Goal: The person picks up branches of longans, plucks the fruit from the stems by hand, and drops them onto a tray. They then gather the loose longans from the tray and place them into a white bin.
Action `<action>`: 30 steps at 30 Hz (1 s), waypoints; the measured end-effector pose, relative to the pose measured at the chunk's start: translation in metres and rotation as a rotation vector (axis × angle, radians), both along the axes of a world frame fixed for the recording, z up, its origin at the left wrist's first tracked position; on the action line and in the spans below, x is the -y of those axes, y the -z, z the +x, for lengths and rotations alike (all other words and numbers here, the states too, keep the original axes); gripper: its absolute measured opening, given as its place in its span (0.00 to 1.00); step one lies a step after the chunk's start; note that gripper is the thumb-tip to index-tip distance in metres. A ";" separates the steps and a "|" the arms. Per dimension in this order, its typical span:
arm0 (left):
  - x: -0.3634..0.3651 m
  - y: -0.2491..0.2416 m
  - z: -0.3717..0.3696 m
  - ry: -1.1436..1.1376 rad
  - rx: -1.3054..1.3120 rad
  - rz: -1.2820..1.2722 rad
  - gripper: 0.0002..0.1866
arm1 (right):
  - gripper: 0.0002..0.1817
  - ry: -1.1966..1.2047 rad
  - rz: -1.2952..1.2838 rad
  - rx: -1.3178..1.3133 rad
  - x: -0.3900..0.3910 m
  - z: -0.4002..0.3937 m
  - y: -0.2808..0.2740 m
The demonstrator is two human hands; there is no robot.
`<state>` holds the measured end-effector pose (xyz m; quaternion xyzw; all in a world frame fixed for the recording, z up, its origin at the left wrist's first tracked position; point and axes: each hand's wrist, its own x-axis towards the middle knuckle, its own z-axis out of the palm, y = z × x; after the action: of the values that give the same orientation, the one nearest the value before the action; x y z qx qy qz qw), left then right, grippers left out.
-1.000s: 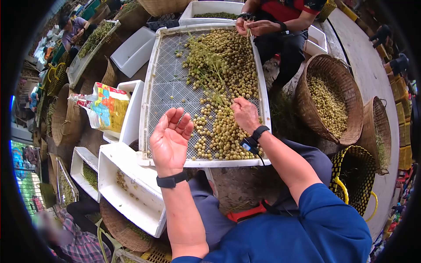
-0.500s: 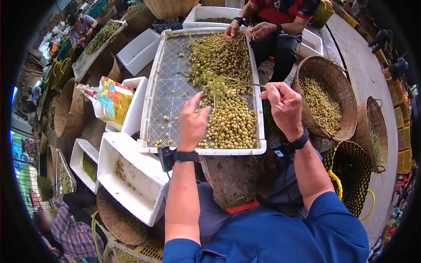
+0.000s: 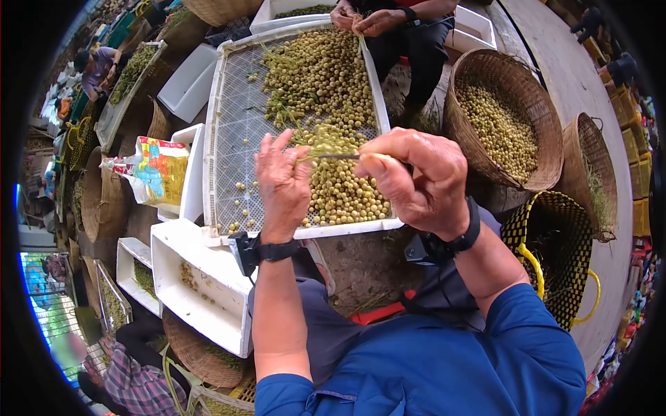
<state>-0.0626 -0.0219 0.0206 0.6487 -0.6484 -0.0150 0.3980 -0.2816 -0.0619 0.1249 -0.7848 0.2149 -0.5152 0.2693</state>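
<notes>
Between both hands, a thin stem [image 3: 336,157] bearing yellow-green fruits.

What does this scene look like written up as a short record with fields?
Place: crowded sorting area, seen from above
Left hand: raised over the tray, fingers at the fruit end of the twig
Right hand: pinching the twig's bare stem
Tray: white mesh, piled with small yellow-green fruit
Basket: wicker, to the right, holds loose fruit
Bin: white, lower left, nearly bare
Other person's hands: working at the tray's far end
</notes>
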 end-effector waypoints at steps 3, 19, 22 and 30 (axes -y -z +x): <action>0.009 0.019 0.029 -0.183 -0.438 0.098 0.11 | 0.20 -0.202 0.515 0.221 0.013 0.002 0.041; -0.011 0.005 0.002 0.132 -0.588 0.350 0.13 | 0.28 -0.009 0.617 -0.408 0.024 0.026 0.106; -0.019 -0.006 -0.011 0.245 -0.623 0.329 0.13 | 0.16 -0.105 0.593 -0.411 0.033 0.030 0.107; -0.010 -0.003 0.004 0.119 -0.679 0.361 0.16 | 0.08 -0.228 0.520 -0.235 0.023 0.042 0.108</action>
<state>-0.0583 -0.0121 0.0239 0.6278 -0.5033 -0.3657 0.4678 -0.2393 -0.0850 0.0169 -0.7629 0.2795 -0.3150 0.4906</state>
